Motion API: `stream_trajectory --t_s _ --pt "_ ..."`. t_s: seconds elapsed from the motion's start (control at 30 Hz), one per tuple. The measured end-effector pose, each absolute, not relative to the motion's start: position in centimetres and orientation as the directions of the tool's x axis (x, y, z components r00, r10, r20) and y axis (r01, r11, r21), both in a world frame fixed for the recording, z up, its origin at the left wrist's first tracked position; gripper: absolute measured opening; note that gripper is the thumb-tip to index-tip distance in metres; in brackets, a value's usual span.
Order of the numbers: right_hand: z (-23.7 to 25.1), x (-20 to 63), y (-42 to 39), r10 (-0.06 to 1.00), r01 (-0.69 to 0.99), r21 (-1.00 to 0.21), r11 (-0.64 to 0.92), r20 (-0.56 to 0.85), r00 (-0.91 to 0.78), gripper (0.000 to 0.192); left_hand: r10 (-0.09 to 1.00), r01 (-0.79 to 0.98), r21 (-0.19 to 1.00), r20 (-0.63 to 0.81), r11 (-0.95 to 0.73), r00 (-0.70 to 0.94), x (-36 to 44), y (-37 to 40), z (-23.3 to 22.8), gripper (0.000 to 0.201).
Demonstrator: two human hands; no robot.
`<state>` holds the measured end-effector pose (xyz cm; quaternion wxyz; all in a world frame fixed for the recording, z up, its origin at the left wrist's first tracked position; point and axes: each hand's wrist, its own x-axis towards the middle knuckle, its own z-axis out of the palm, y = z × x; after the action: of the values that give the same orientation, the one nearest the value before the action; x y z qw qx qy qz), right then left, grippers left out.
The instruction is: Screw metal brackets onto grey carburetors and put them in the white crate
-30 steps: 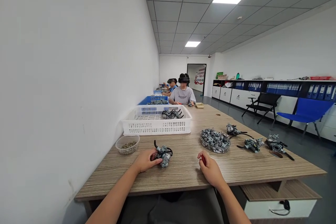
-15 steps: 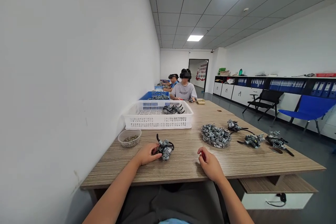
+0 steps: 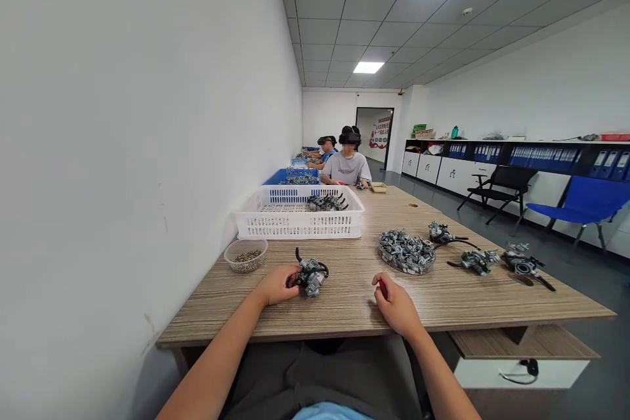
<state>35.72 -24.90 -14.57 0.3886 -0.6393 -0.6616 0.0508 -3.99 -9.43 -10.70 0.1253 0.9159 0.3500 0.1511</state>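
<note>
On the wooden table (image 3: 344, 302) in front of me lies a grey metal carburetor (image 3: 314, 279) with black hoses. My left hand (image 3: 279, 285) grips its left side between thumb and fingers. My right hand (image 3: 398, 305) rests near the table's front edge, curled into a fist around a small red object (image 3: 382, 287), mostly hidden by the fingers. A clear round dish (image 3: 407, 268) of small grey metal parts stands beyond my right hand. Behind my left hand is a clear plastic tub (image 3: 246, 261) of small brass-coloured and silvery pieces.
A white slotted basket (image 3: 300, 224) with several carburetors inside stands against the left wall. More carburetors (image 3: 476, 262) lie at the right. Further back are a blue crate (image 3: 275, 177), a small tan tray (image 3: 378, 188) and a seated person (image 3: 347, 167) wearing a headset.
The whole view has shifted slightly. My left hand stays on the carburetor, and my right fist keeps its place by the table edge.
</note>
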Motion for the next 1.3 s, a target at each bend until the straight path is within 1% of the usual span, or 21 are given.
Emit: stream_trajectory --t_s 0.53,1.0,1.3 --pt "-14.57 35.69 -24.96 0.881 0.796 -0.575 0.189 0.457 0.121 0.032 0.697 0.646 0.275 0.167 -0.712 0.697 -3.65 -9.66 -10.38 0.031" --pt "-14.63 35.69 -24.97 0.882 0.794 -0.578 0.189 0.455 0.121 0.032 0.69 0.644 0.25 0.202 -0.723 0.696 -3.89 -10.13 -9.98 0.039" --pt "-14.71 35.7 -24.93 0.877 0.791 -0.58 0.195 0.463 0.124 0.035 0.697 0.662 0.219 0.181 -0.716 0.694 -3.81 -10.32 -10.07 0.035"
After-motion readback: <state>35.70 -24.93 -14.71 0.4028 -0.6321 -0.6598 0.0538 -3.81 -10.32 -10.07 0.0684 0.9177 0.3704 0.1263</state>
